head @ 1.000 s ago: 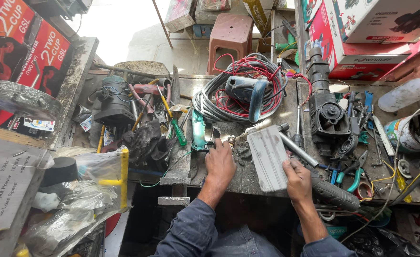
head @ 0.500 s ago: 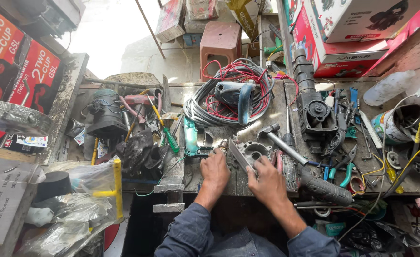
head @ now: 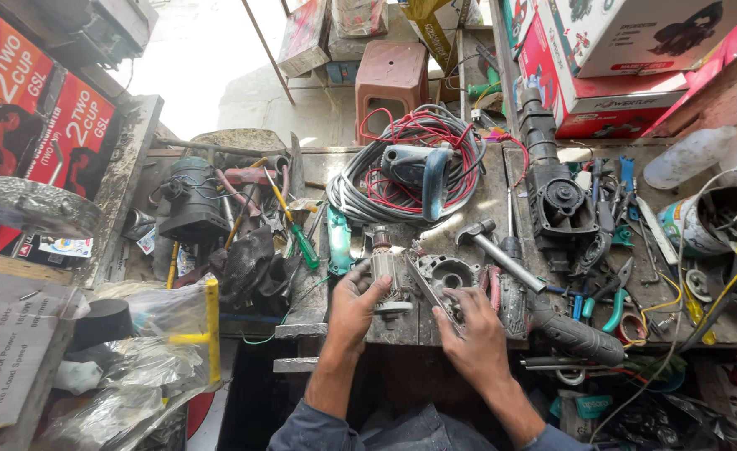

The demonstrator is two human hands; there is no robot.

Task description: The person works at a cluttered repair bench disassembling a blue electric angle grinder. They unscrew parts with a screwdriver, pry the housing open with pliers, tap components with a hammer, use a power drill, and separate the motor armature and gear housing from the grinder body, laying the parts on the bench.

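Head view is showing a person leaning over a crowded repair desk [head: 402,321], both forearms reaching up from six o'clock. The left hand [head: 353,307] is curling loosely around a motor armature [head: 382,269], thumb and fingers closing on its lower end while the copper-wound core stands up toward twelve o'clock. The right hand [head: 473,332] is lying nearly flat, fingers spread and pressing on a grey metal gear housing [head: 445,280] that sits just at three o'clock of the armature; whether it is gripping an edge or only steadying the part cannot be told.

Judging from these positions, the fitting work is calling for a firm hold on the housing, with the armature kept straight on its axis and its windings kept off the hard edges nearby. Loose tools are crowding the spot, so a snag seems the main risk.

A hammer [head: 493,249] is lying at two o'clock of the hands, its handle running down toward four o'clock. A coil of red and grey cable [head: 402,167] with a blue power tool body [head: 418,167] on it is sitting at twelve o'clock. A green-handled screwdriver [head: 301,242] is resting at ten o'clock, and a black rotary hammer [head: 556,196] at two o'clock. Printed cartons [head: 627,50] are stacking up at one o'clock, and a pink plastic stool [head: 391,79] is standing beyond the desk in bright daylight.
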